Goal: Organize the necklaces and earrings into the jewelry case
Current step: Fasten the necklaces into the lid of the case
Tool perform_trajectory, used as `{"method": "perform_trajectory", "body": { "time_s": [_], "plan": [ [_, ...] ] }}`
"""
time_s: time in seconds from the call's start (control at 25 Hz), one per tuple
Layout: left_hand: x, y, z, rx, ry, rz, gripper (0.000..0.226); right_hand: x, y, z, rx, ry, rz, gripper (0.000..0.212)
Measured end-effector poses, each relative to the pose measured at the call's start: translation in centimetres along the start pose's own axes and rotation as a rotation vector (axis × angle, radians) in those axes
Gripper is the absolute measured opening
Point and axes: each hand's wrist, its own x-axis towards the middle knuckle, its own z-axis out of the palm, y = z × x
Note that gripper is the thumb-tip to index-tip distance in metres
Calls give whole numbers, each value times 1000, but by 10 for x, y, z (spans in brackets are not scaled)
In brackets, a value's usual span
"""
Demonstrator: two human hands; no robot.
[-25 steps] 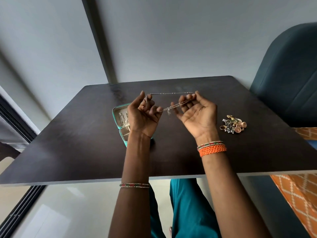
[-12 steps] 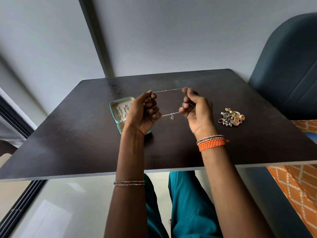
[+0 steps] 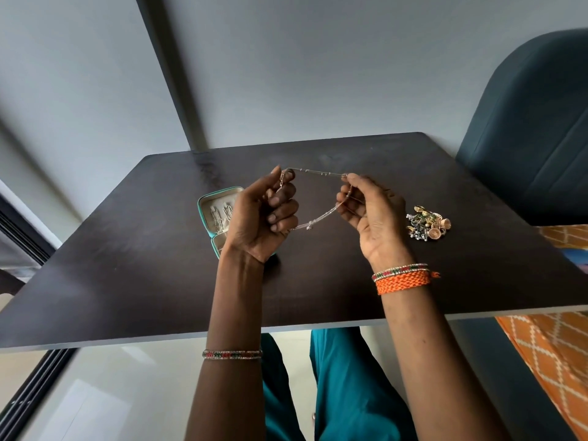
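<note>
Holding both hands up over the near half of the dark table (image 3: 133, 281), the person has a thin silver necklace (image 3: 321, 218) stretched into a loop between them. Left hand (image 3: 261, 218), fingers curled in, pinches one end of the chain at the thumb; right hand (image 3: 372, 214), palm up, fingers bent, pinches the other end at its fingertips. Small pendant hanging off the lower strand, clear of the tabletop. Just behind the left hand sits the open teal jewelry case (image 3: 206, 202), silver pieces already lying in its far half. Off to the right, beyond the right hand, a little heap of earrings (image 3: 428, 222) on the wood. Dark blue chair (image 3: 525, 138) at the far corner.
</note>
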Motion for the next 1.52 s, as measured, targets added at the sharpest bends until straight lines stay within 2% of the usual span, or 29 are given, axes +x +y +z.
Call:
{"method": "perform_trajectory", "body": {
  "time_s": [0.16, 0.36, 0.44, 0.68, 0.88, 0.92, 1.0, 1.04, 1.12, 1.2, 1.24, 1.4, 1.52],
  "plan": [
    [3, 1, -3, 68, 47, -24, 24, 1, 3, 0, 58, 35, 42, 10],
    [3, 4, -1, 153, 37, -59, 19, 6, 1, -3, 168, 22, 85, 11],
    [4, 4, -2, 88, 41, -31, 22, 8, 1, -4, 231, 14, 111, 14],
    [3, 7, -14, -315, 109, 127, 21, 15, 1, -12, 307, 78, 71, 23],
    [4, 2, -15, -382, 111, 216, 45, 17, 8, -12, 366, 138, 43, 24],
    [4, 0, -14, -370, 119, 223, 48, 15, 10, -11, 314, 118, 21, 23],
    [6, -3, -10, -322, 133, 218, 53, 8, 8, -12, -16, -9, -72, 18],
    [8, -4, -9, -287, 133, 206, 55, 3, 2, -12, -255, -137, -120, 14],
    [10, -5, -5, -171, 128, 158, 54, -6, -15, -8, -666, -490, -178, 9],
    [11, -5, 0, 9, 102, 64, 51, -9, -32, 2, -858, -782, -252, 7],
    [10, -6, 3, 94, 77, 20, 52, -7, -37, 8, -897, -832, -311, 7],
    [3, -8, 13, 225, 17, -76, 42, 23, -34, 21, -912, -643, -528, 9],
    [2, -5, 14, 177, 16, -63, 36, 32, -26, 18, -811, -520, -550, 9]
  ]
}}
